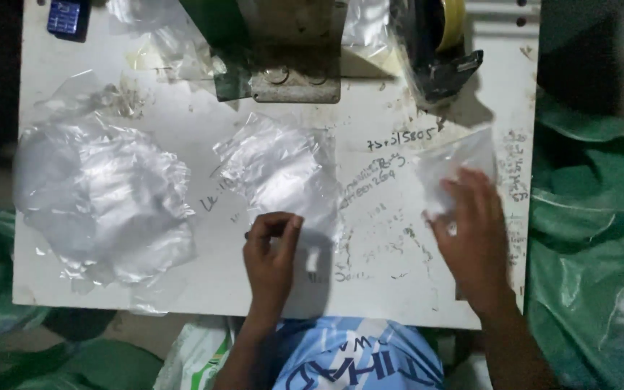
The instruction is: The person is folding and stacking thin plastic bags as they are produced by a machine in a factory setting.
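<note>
My left hand [271,254] pinches the lower edge of a clear plastic bag [283,170] that lies crumpled in the middle of the white table [413,289]. A small white piece [313,260] shows just right of that hand, under the bag's edge. My right hand [474,231] rests on a second small clear plastic bag [451,162] near the table's right side, fingers spread over its lower part.
A heap of clear plastic bags [102,195] covers the table's left side. A green and metal machine base [294,76] stands at the top centre, a tape dispenser with a yellow roll [445,43] to its right, a dark phone [66,18] top left. Green sacks [594,217] lie right.
</note>
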